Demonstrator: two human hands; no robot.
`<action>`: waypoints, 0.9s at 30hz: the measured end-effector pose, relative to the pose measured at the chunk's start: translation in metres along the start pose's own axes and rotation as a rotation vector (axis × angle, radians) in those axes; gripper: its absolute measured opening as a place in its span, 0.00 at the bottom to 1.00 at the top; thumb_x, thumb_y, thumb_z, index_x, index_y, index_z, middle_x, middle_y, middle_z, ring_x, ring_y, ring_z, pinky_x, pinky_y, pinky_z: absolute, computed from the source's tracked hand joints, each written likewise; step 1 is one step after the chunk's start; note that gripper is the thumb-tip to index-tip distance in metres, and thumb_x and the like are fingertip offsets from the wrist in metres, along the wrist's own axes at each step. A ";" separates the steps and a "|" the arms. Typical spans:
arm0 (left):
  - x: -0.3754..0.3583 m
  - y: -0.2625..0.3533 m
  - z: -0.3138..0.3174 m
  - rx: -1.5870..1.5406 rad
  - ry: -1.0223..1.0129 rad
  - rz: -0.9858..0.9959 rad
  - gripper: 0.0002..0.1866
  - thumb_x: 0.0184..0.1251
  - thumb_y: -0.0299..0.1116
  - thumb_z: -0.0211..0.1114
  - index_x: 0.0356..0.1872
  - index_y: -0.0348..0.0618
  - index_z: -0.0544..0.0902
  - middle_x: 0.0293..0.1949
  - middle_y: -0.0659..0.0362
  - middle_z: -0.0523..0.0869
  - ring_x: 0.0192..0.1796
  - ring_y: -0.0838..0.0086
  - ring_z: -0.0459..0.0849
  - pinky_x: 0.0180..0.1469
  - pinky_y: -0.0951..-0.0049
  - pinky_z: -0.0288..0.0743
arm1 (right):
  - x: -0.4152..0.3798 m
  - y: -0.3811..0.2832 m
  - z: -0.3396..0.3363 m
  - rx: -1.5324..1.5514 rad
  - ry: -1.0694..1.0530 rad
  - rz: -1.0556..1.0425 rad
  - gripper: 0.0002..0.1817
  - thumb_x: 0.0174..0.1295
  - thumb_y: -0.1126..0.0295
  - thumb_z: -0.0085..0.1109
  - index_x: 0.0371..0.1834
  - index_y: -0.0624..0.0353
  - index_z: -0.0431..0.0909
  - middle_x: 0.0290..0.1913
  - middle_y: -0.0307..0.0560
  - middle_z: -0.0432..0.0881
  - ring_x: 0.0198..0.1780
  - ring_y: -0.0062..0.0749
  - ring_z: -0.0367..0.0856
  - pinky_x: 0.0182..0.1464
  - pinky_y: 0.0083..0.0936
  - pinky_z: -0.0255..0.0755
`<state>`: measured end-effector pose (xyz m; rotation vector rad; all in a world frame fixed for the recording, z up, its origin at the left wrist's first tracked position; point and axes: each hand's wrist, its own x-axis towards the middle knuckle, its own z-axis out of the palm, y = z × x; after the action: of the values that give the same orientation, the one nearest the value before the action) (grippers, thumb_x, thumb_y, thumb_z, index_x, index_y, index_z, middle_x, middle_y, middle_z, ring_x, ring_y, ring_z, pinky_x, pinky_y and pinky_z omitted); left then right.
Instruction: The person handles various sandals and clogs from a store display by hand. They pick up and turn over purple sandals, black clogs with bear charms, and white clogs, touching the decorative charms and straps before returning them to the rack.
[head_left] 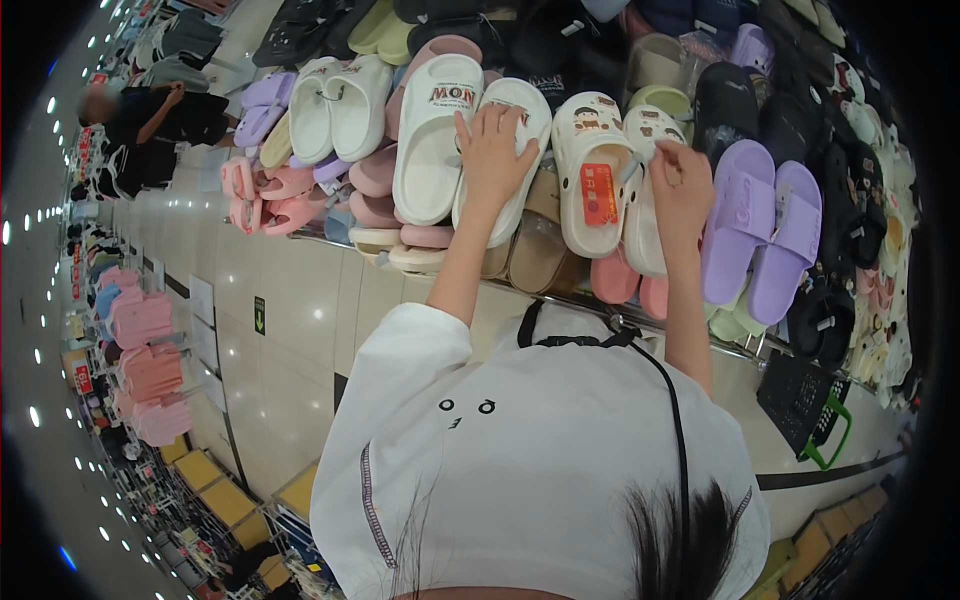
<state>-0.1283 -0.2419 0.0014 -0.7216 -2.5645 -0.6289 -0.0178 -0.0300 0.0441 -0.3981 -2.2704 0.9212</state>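
On a packed shoe display, my left hand [493, 160] lies with its fingers apart over the strap of a white slide [510, 205]. Its matching white slide [428, 175], with dark lettering, is just to the left. My right hand [685, 185] is curled, thumb and fingers together, over a white clog [643, 235]; what is between the fingertips is too small to make out. Left of that hand sits the other white clog [588, 140], with cartoon charms and a red tag [600, 196]. Purple slides [735, 235] are beside my right hand, on its right.
Black slides [728, 105] and other footwear lie behind and at the right. Pink slippers [285, 185] are at the left. A black basket with a green handle [800, 400] is on the floor at right. A person [165, 115] stands at the upper left.
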 end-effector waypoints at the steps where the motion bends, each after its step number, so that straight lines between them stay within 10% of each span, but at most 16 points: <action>1: 0.000 0.001 0.000 0.006 -0.001 0.002 0.23 0.50 0.40 0.65 0.49 0.49 0.77 0.50 0.59 0.76 0.60 0.63 0.70 0.70 0.42 0.44 | 0.006 0.003 0.003 -0.026 -0.033 -0.085 0.11 0.59 0.65 0.58 0.39 0.61 0.80 0.36 0.48 0.80 0.44 0.42 0.78 0.46 0.33 0.72; 13: 0.001 0.003 -0.001 0.011 -0.016 -0.015 0.22 0.50 0.40 0.65 0.49 0.48 0.77 0.49 0.59 0.76 0.59 0.63 0.71 0.70 0.43 0.44 | 0.068 0.008 0.104 -0.425 -0.756 -0.059 0.20 0.51 0.58 0.65 0.45 0.56 0.81 0.48 0.49 0.80 0.50 0.47 0.79 0.50 0.39 0.75; 27: 0.000 0.001 0.005 0.035 0.016 -0.006 0.22 0.49 0.40 0.65 0.49 0.48 0.77 0.48 0.59 0.76 0.59 0.64 0.70 0.70 0.42 0.43 | 0.074 0.032 0.100 -0.123 -0.797 -0.167 0.22 0.50 0.63 0.66 0.47 0.62 0.80 0.44 0.55 0.81 0.48 0.47 0.79 0.52 0.33 0.72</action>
<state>-0.1290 -0.2381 -0.0025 -0.6950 -2.5569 -0.5877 -0.1380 -0.0223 0.0009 0.1525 -3.0271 0.9613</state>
